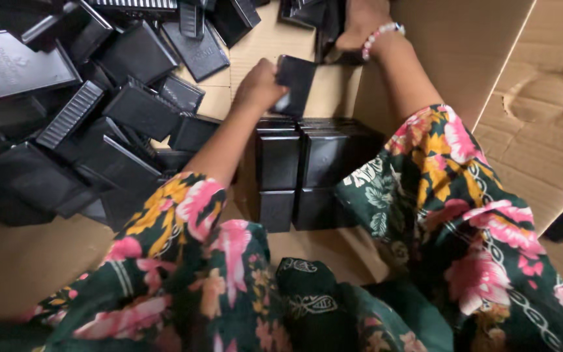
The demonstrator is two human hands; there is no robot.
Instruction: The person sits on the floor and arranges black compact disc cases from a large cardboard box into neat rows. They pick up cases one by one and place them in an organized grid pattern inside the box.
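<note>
My left hand grips a small flat black box by its left edge, holding it upright above two neat rows of stacked black boxes. My right hand, with a pink and white bead bracelet on the wrist, reaches further back and rests on several black boxes at the far edge; whether it grips one I cannot tell. Both arms wear dark green sleeves with pink and yellow flowers.
A loose heap of black boxes and lids covers the left side on brown cardboard. A tall cardboard wall stands at the right, with a folded flap beyond it.
</note>
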